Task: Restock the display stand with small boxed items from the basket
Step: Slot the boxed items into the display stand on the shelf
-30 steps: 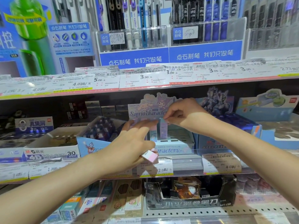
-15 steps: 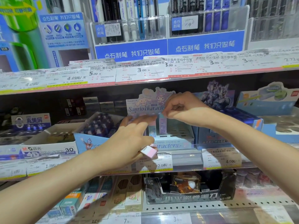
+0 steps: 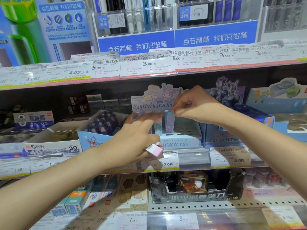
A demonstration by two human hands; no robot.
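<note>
A pastel display stand (image 3: 181, 143) with a cartoon header card (image 3: 154, 100) sits on the middle shelf. Two small upright boxes stand in it: a lilac one (image 3: 169, 125) and a pale blue one (image 3: 157, 128). My right hand (image 3: 194, 103) pinches the top of the lilac box at the stand's back row. My left hand (image 3: 134, 140) reaches toward the stand with fingers stretched out, and holds small pink-and-white boxes (image 3: 154, 149) tucked under the palm. The basket is out of view.
Left of the stand is a blue carton of dark items (image 3: 101, 128) and an eraser box (image 3: 53, 146). Right is a dark blue carton (image 3: 232, 130). Price tags (image 3: 146, 67) line the shelf edges. A black box (image 3: 197, 186) sits on the shelf below.
The view has shifted slightly lower and closer. Both hands stay at the stand, the right still pinching the lilac box, the left fingers edging nearer the back row.
</note>
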